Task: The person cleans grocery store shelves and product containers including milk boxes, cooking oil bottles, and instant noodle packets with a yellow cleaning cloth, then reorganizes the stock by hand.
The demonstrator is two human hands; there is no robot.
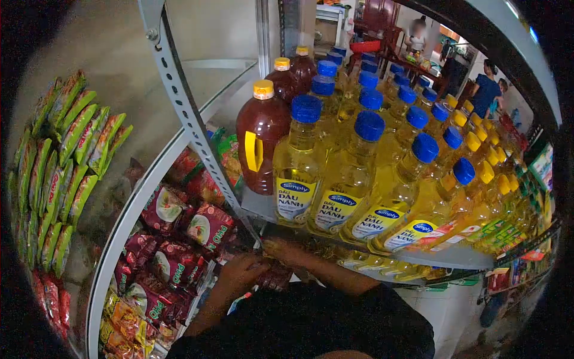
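My left hand (pixel 244 270) reaches low between the shelf edge and the dark red noodle packets, palm down, its fingers dim and partly hidden. My right hand (pixel 284 252) is just beside it, under the front edge of the oil shelf, with its fingertips close to the foot of the perforated metal post (pixel 185 107). What either hand holds cannot be made out. Dark red packets (pixel 178 263) lie to the left of my left hand. Above my right hand stand oil bottles with blue caps (pixel 296 161).
A large brown bottle with a yellow cap (pixel 257 113) stands at the shelf's left end. Green packets (pixel 78 137) are stacked at the far left. Yellow packets (pixel 122 317) lie at the lower left. People (pixel 485 90) are in the background at the upper right.
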